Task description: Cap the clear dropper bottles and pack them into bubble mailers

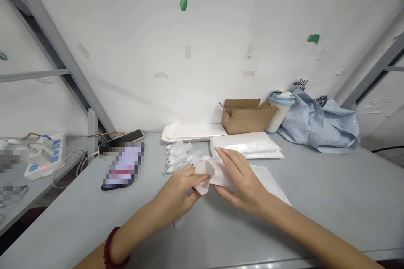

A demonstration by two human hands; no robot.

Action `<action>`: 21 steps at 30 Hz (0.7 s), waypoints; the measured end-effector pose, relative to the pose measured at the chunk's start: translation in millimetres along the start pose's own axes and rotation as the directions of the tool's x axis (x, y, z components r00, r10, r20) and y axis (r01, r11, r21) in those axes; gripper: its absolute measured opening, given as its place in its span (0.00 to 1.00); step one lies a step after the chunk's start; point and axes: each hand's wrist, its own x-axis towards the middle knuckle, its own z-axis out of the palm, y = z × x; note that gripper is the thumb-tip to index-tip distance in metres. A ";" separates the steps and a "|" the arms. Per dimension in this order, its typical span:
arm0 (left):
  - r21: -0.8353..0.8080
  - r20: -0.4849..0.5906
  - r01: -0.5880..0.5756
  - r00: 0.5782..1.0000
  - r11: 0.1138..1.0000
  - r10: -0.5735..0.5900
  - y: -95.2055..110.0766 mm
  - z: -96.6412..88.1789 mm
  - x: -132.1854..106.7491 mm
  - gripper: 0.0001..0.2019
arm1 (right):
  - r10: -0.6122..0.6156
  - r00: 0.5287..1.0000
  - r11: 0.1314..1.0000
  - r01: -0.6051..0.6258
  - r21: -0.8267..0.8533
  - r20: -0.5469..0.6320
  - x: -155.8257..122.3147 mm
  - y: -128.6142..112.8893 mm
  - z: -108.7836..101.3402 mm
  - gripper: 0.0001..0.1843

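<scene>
A white padded envelope [221,174] is between my two hands, its mouth spread open toward the left. My left hand [180,185] pinches the rim of that mouth, with the thumb underneath. From the right, my right hand [240,178] wraps round the envelope's body, fingers on top and thumb below. White material [269,180] shows beyond my right wrist; I cannot tell whether it is the same envelope. Just behind my left hand lie several small clear-and-white plastic pieces with thin cords [179,157]. A small clear piece [179,221] is partly hidden below my left wrist.
Behind my hands lie a white bubble mailer [246,145] and a long white packet [194,132]. An open cardboard box [248,120], a lidded cup [280,111] and a blue bag [318,124] stand along the wall. Leftward are two phones [124,166] [123,142] and a power strip [47,157].
</scene>
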 end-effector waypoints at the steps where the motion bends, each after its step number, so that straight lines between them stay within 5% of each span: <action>1: 0.016 -0.045 -0.038 0.998 0.999 0.038 -1.8 -0.4 -0.3 0.11 | -0.002 1.000 0.999 0.002 -0.038 0.006 -0.5 -0.3 1.4 0.39; 5: 0.062 -0.257 -0.163 0.951 0.985 0.174 -8.0 -1.5 -0.3 0.11 | -0.033 0.999 0.977 0.033 -0.213 0.004 -3.5 -1.5 9.1 0.36; 14: 0.056 -0.439 -0.227 0.869 0.972 0.228 1.4 4.2 -0.4 0.11 | -0.155 0.986 0.947 0.165 -0.276 0.058 -3.2 -6.4 3.1 0.28; 18: 0.007 -0.432 -0.105 0.896 0.994 0.098 1.8 6.8 -1.8 0.16 | -0.156 0.986 0.953 0.166 -0.254 0.059 -4.3 -7.8 4.1 0.27; 21: 0.008 -0.396 -0.133 0.910 0.991 0.125 -0.6 9.4 -2.1 0.16 | -0.140 0.987 0.956 0.157 -0.246 0.084 -6.0 -9.4 8.0 0.27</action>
